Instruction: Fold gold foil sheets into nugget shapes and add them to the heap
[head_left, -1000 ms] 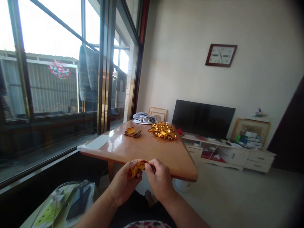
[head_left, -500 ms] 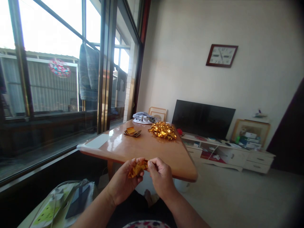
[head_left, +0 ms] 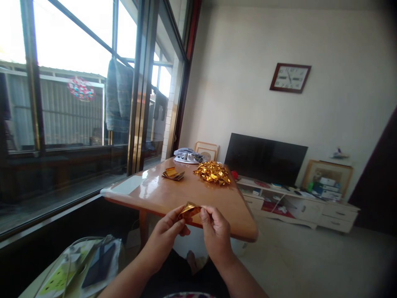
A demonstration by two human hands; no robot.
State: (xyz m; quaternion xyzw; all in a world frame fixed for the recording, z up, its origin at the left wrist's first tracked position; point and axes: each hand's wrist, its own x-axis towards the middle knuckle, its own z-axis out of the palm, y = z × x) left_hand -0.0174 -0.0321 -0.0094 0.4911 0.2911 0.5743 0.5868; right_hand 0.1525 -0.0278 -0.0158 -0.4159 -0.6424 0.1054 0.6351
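A piece of shiny gold foil paper (head_left: 190, 210), folded into a peaked shape, is stretched between my two hands just in front of the table's near edge. My left hand (head_left: 167, 231) pinches its left end between thumb and fingers. Its right end is gripped by the thumb and forefinger of my right hand (head_left: 215, 231). Farther back on the brown table (head_left: 161, 194) lies a heap of folded gold foil pieces (head_left: 213, 173). Left of that heap sits a small stack of flat gold paper sheets (head_left: 173, 174).
Folded clothes (head_left: 189, 155) lie at the table's far end. A stand at lower left bears a power strip (head_left: 58, 279) and a dark tablet-like thing (head_left: 99, 265). Windows run along the left; a television (head_left: 265, 159) stands on a low white cabinet (head_left: 310, 209).
The gold foil paper, crumpled-looking and lower between my fingers before, now spreads wider with a raised peak. My hands have moved slightly apart, and the view has tilted slightly up.
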